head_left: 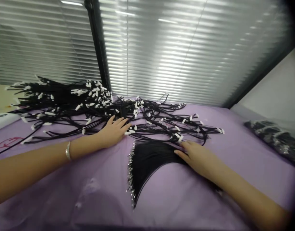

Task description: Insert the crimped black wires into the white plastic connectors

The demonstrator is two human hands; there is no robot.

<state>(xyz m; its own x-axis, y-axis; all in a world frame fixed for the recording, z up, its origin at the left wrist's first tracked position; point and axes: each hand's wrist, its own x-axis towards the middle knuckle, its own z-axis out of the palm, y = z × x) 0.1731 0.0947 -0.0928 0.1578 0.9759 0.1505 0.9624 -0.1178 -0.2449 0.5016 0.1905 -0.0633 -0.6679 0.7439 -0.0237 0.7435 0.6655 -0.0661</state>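
Note:
My left hand (115, 132) lies palm down with its fingers spread, over the near edge of a tangle of black cords with white tags (135, 110). Its fingertips are close to a couple of white tags (130, 131). My right hand (198, 157) is closed on a fanned bundle of black cords (154, 155), thumb on top and the other fingers mostly hidden. The bundle's left ends spread in a curved row of small silvery metal tips (131, 173). Its other end runs under my right hand and forearm.
A purple sheet (101, 192) covers the table, with a red mark (10, 142) at left. A thick heap of tagged black cords (58, 93) lies at the back left. Clear-wrapped dark packs (274, 136) stand at the right. Blinds (162, 51) close off the back.

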